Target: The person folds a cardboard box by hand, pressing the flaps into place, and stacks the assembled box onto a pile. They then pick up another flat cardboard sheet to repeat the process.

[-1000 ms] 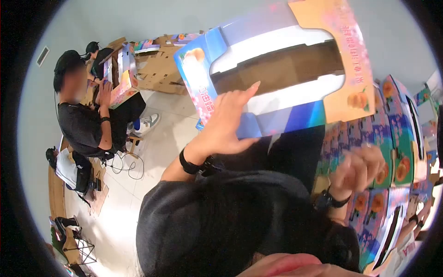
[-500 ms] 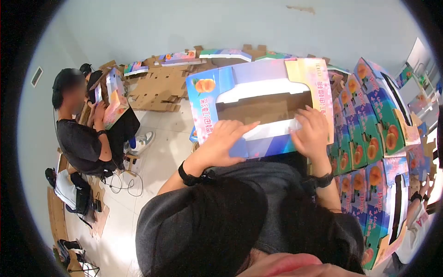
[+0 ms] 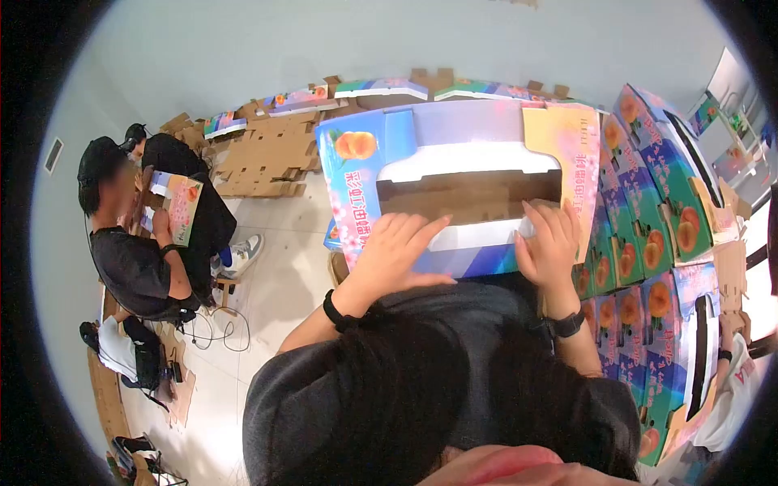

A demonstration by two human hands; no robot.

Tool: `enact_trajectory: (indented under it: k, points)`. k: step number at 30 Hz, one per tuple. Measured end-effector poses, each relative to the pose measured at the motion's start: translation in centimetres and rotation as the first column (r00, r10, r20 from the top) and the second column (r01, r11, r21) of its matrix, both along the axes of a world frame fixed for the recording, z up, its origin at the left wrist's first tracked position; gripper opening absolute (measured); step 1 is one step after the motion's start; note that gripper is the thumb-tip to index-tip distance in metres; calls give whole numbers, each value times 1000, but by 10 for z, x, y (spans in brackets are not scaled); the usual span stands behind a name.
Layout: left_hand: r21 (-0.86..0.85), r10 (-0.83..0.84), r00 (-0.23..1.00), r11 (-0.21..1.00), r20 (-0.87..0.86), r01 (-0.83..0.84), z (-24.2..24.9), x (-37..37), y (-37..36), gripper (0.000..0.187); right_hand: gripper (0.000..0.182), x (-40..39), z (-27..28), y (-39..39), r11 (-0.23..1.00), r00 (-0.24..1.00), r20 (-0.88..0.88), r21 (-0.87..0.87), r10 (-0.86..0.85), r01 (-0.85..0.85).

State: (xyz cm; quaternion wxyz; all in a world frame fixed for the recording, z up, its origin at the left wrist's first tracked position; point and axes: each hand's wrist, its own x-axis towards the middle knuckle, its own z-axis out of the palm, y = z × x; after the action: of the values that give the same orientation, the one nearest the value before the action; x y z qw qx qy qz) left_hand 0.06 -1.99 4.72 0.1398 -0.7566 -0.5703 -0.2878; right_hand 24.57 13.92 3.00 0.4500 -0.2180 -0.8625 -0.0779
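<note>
In front of my chest is a printed cardboard fruit box (image 3: 470,121) with a wide cut-out in its top; brown cardboard shows inside. Peach pictures and pink and blue print cover its panels. My left hand (image 3: 395,253) grips the near left part of the box, its thumb along the near blue side and its fingers over the top edge. At the near right, my right hand (image 3: 548,243) holds the rim of the opening, fingertips bent over the white flap (image 3: 478,233). The undersides of both hands are hidden.
Stacked printed boxes (image 3: 673,219) rise close on my right. Flat brown cardboard (image 3: 271,154) lies on the floor ahead, near the wall. To the left, a co-worker (image 3: 134,251) handles another printed box (image 3: 180,206). Cables (image 3: 231,328) lie on the floor; another person's arm shows far right.
My view has shifted slightly, and the box appears a little larger. My right fingers have curled over the near rim. The co-worker's box has turned and lowered.
</note>
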Motion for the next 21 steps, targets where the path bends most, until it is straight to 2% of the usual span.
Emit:
enact_trajectory:
  k: [2,7,14,17,18,21]
  points:
    - [22,6,999,1000,-50,-5,-1,-6,9,79,42,1,-3,-2,999,999,-19,3,-32,32]
    - [58,-21,999,998,-40,24,-4,-10,16,68,42,0,-6,-6,997,997,-33,14,-74,75]
    - [77,50,999,996,-18,-48,-15,-4,8,69,23,4,40,-10,997,999,-41,77,-13,16]
    - [142,95,995,986,-19,-91,-22,9,4,67,27,5,62,-4,983,979,-203,174,-30,67]
    - [133,100,995,986,-17,-97,-23,13,2,65,33,4,68,-6,981,967,-240,147,-87,124]
    - [71,98,995,993,8,-98,-19,24,-9,61,39,-3,87,1,987,963,-262,132,-58,95]
